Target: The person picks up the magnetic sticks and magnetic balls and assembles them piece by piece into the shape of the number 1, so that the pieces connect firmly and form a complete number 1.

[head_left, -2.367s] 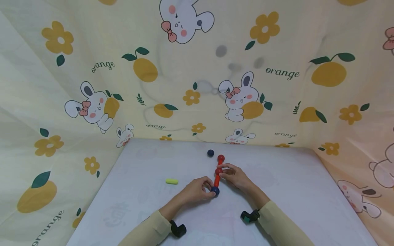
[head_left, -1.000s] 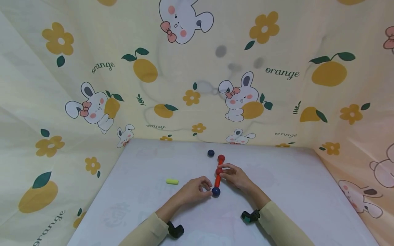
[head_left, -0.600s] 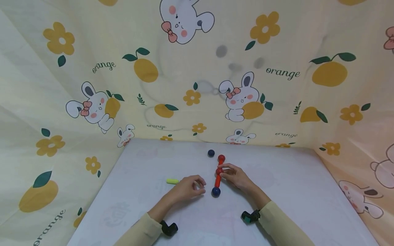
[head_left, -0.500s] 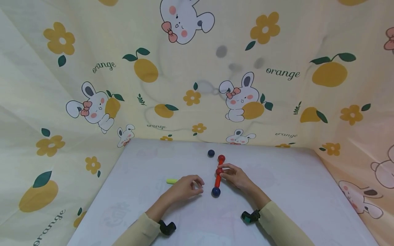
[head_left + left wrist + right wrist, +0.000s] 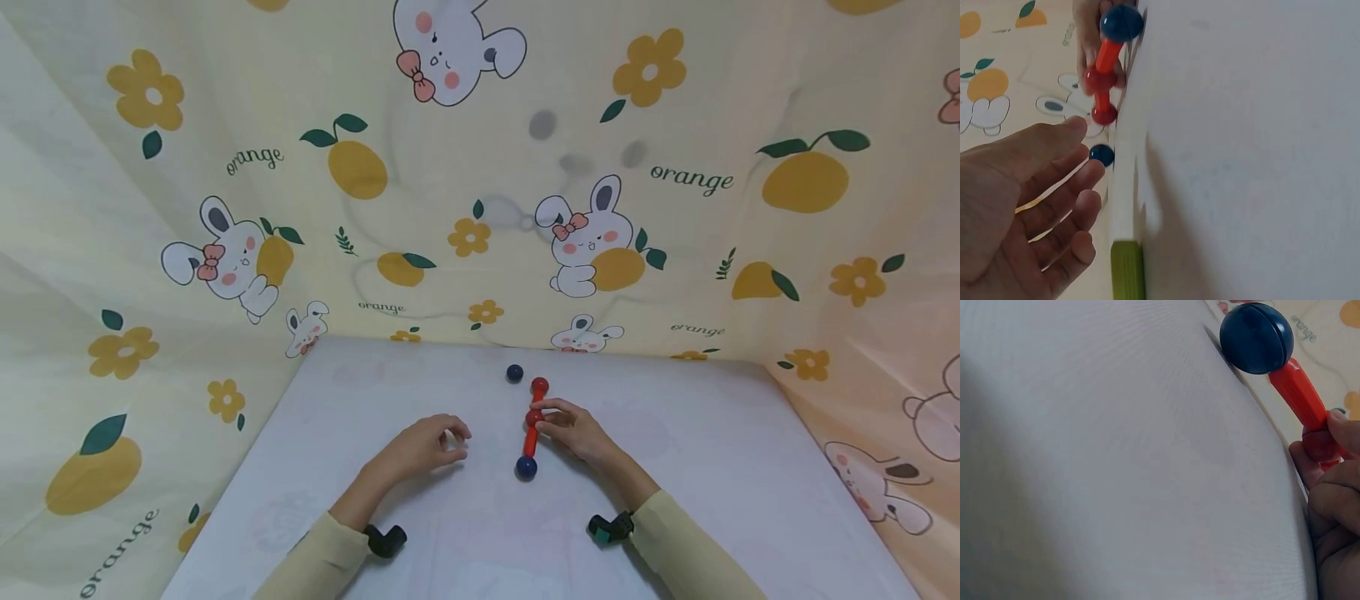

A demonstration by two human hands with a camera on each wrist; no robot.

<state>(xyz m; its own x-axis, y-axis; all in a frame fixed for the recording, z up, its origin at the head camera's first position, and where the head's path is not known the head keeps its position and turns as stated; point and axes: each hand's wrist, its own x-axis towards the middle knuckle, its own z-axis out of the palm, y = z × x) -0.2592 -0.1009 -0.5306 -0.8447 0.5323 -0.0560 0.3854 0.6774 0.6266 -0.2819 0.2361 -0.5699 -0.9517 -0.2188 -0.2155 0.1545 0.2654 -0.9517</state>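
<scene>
A chain of two red rods joins a far red ball (image 5: 540, 385), a middle red ball (image 5: 534, 418) and a near blue ball (image 5: 527, 467). With thumb and fingers my right hand (image 5: 573, 429) pinches the middle red ball; in the right wrist view the blue ball (image 5: 1256, 339) and a red rod (image 5: 1299, 394) stick out from that grip. To the left, my left hand (image 5: 420, 450) hovers with loosely bent fingers and nothing in them. Beneath it, the yellow-green rod (image 5: 1127, 270) shows in the left wrist view; the hand hides it from the head view.
A loose blue ball (image 5: 514, 373) lies at the back of the white table (image 5: 675, 467), left of the chain's far end. A patterned cloth (image 5: 480, 275) hangs behind the table and along both sides.
My left hand has let go of the near blue ball and moved left, over the yellow-green rod. My right hand stays on the middle red ball, and the chain lies nearly as before.
</scene>
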